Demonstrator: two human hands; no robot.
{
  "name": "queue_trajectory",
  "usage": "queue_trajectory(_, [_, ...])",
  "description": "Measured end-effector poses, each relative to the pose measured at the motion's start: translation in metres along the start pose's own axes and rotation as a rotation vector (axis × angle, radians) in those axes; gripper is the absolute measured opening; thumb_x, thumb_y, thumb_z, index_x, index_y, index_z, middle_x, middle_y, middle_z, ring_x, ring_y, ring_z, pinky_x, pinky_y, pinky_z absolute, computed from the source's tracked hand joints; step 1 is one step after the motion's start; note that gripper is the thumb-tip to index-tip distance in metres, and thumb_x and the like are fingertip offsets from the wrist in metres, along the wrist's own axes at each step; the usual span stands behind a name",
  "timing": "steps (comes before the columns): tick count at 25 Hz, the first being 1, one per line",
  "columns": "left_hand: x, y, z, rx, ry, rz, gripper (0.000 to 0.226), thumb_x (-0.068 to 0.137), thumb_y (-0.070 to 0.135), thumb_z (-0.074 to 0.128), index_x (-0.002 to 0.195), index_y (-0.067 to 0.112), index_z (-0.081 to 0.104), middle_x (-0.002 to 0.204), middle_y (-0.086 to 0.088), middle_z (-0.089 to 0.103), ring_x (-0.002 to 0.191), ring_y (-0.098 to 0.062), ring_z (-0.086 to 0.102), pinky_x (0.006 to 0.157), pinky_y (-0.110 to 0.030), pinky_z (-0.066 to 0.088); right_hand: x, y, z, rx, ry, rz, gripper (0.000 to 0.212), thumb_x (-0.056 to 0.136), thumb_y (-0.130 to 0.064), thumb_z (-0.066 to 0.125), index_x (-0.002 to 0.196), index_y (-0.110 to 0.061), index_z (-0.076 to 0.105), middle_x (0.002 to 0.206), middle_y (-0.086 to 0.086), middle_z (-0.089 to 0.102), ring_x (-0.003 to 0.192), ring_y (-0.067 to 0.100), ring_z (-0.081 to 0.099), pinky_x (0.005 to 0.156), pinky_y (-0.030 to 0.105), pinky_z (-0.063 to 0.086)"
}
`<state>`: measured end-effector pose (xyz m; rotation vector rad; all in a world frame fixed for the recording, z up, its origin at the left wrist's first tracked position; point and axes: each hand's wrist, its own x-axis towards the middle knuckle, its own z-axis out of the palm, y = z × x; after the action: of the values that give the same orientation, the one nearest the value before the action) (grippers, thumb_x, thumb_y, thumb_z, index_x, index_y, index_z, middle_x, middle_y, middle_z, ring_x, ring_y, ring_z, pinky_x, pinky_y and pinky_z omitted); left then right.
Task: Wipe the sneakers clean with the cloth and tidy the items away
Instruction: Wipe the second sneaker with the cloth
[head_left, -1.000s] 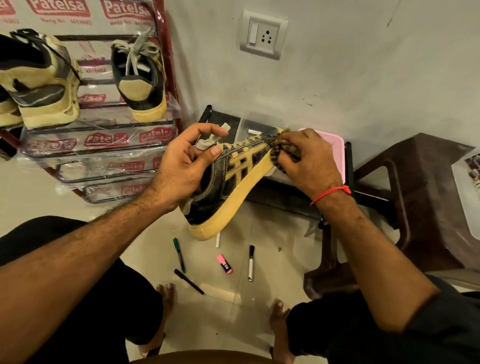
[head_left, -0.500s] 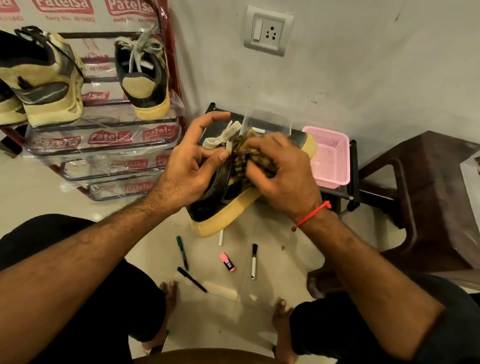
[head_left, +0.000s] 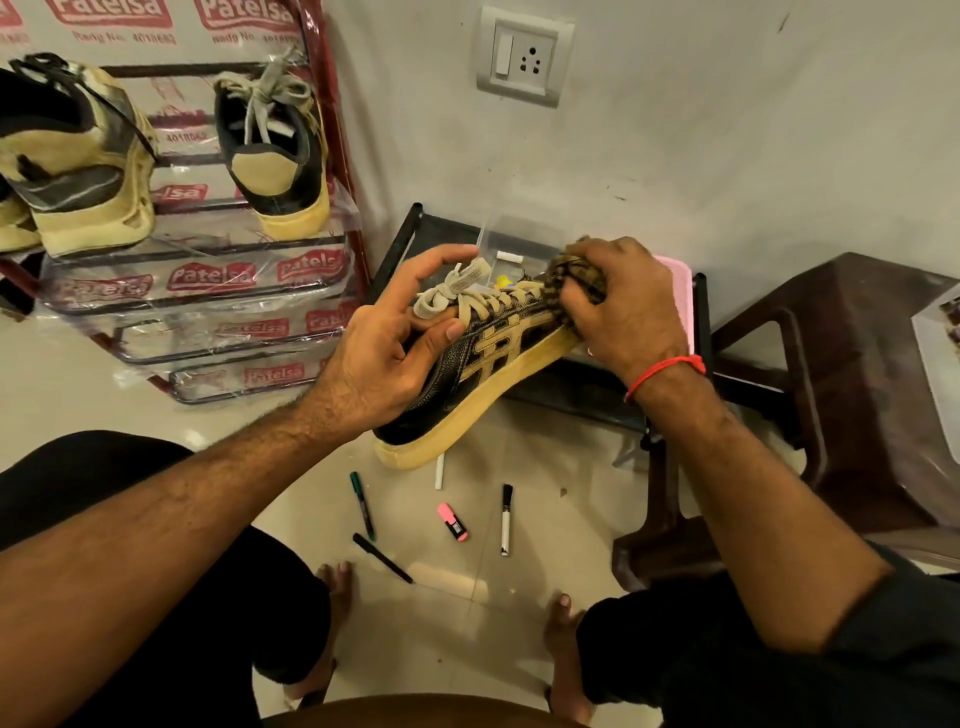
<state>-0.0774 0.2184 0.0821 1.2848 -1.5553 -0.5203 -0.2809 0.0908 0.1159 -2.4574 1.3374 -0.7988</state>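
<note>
Black sneaker (head_left: 483, 374), one cloth (head_left: 571, 275), two hands.

The right hand (head_left: 626, 306) covers the toe of the sneaker (head_left: 483, 374) and most of the cloth (head_left: 574, 273). Behind the sneaker, the pink basket (head_left: 685, 301) and a clear box (head_left: 511, 236) are mostly hidden; the box's contents are unreadable. Left of the sneaker, the frame edge crops a shoe (head_left: 10, 223) on the rack (head_left: 332, 119).
</note>
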Motion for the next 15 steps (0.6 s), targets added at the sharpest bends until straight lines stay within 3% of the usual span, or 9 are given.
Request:
queue_trajectory(3, [0.0,-0.006,0.0,0.061,0.012,0.015,0.055,0.101,0.027,0.058,0.151,0.026,0.036,0.114,-0.004,0.07,0.092,-0.027,0.075,0.071,-0.048,0.064,0.001,0.013,-0.001,-0.091,-0.022,0.049,0.031,0.09,-0.021,0.063,0.12,-0.016,0.066,0.113,0.01,0.062,0.107,0.023,0.056,0.092,0.024,0.041])
queue_trajectory(6, [0.001,-0.01,-0.002,0.058,0.008,0.004,0.055,0.101,0.031,0.058,0.151,0.034,0.036,0.105,-0.024,0.066,0.077,-0.045,0.069,0.062,-0.057,0.06,-0.019,-0.022,0.007,0.126,-0.078,-0.168,0.028,0.089,-0.02,0.066,0.116,-0.017,0.068,0.109,0.007,0.063,0.101,0.015,0.055,0.089,0.02,0.043])
queue_trajectory(8, [0.001,-0.01,-0.003,0.033,0.015,0.008,0.054,0.101,0.03,0.059,0.15,0.034,0.038,0.108,-0.024,0.065,0.078,-0.048,0.068,0.064,-0.058,0.06,-0.02,-0.025,0.009,0.169,-0.069,-0.245,0.026,0.088,-0.019,0.067,0.114,-0.017,0.069,0.107,0.005,0.063,0.098,0.014,0.054,0.087,0.02,0.043])
queue_trajectory(12, [0.0,-0.009,-0.001,0.05,-0.015,-0.014,0.053,0.102,0.032,0.056,0.151,0.037,0.035,0.098,-0.023,0.069,0.084,-0.044,0.071,0.067,-0.052,0.062,0.007,0.019,0.003,-0.096,-0.01,-0.013,0.029,0.087,-0.015,0.067,0.116,-0.016,0.068,0.11,0.01,0.061,0.105,0.026,0.058,0.092,0.028,0.044])
queue_trajectory(15, [0.002,-0.007,-0.002,0.045,0.019,-0.041,0.056,0.101,0.031,0.057,0.152,0.034,0.034,0.094,-0.015,0.072,0.081,-0.041,0.072,0.071,-0.05,0.063,-0.005,0.011,0.007,0.025,0.0,-0.023,0.028,0.086,-0.014,0.068,0.114,-0.016,0.069,0.109,0.007,0.063,0.103,0.021,0.058,0.091,0.019,0.041])
